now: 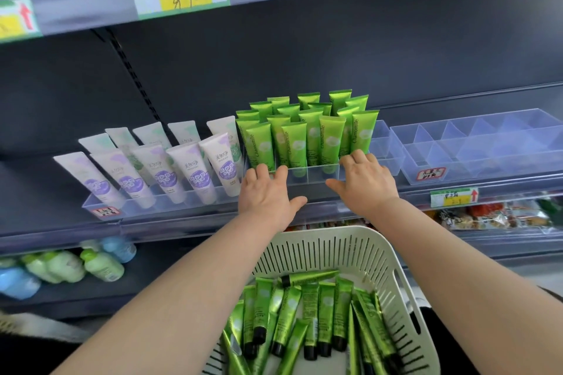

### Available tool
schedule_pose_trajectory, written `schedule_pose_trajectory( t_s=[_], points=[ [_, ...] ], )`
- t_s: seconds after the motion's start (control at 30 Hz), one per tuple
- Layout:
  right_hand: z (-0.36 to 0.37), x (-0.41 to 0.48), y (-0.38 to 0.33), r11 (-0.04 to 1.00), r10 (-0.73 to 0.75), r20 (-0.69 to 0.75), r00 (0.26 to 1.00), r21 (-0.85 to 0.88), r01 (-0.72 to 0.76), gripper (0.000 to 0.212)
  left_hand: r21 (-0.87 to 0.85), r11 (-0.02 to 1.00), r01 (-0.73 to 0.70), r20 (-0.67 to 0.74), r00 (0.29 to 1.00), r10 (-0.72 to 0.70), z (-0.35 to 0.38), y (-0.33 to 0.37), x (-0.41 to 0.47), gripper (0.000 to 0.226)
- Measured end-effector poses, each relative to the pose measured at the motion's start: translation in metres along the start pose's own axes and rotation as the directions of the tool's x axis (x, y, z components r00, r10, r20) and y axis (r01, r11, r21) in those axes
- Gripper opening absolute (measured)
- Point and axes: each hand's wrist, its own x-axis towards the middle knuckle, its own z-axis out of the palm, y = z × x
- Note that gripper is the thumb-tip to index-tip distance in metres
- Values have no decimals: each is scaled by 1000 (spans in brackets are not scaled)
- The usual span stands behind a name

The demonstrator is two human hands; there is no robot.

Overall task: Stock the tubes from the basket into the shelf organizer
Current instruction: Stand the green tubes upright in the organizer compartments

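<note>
Left hand (268,192) spread on the shelf organizer (307,172) front wall, right hand (364,179) splayed likewise, nothing pinched: squaring it up, I'd say. Green tubes (304,137) stand packed inside. Next, dip into the near basket (350,250), then find a gap. Purple tubes (164,173) crowd left, empty tray (487,158) right.

A person's bare left forearm (182,277) and right forearm (457,253) stretch forward side by side. The left hand (268,195) and right hand (365,183) lie palms down, near each other but apart. Thumbs point inward toward one another, and the fingers are loosely extended and slightly spread.
</note>
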Motion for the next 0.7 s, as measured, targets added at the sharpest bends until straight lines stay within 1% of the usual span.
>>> schedule_pose_trajectory(
  t_s=[0.4,0.47,0.53,0.6,0.67,0.7],
  points=[
    [-7,-37,-3,999,-11,-17,1000,-31,11,53,-2,1000,-26,20,999,26,-4,1,-35,76],
    [-5,-40,-2,999,-13,-13,1000,-51,12,53,-28,999,-25,38,999,26,-5,1,-38,76],
    [-1,-45,-3,999,-15,-27,1000,-41,14,53,-94,995,-31,42,999,35,-2,0,-42,74],
    [7,-54,-3,999,-39,-96,995,-3,39,50,-160,984,-73,-14,997,71,4,-2,-51,68],
    [20,-65,-2,997,-72,-150,986,14,75,47,-170,975,-140,-87,988,127,14,-4,-62,61],
    [26,-71,-1,996,-83,-149,985,15,86,45,-166,971,-171,-102,983,155,20,-4,-67,58]
  ],
)
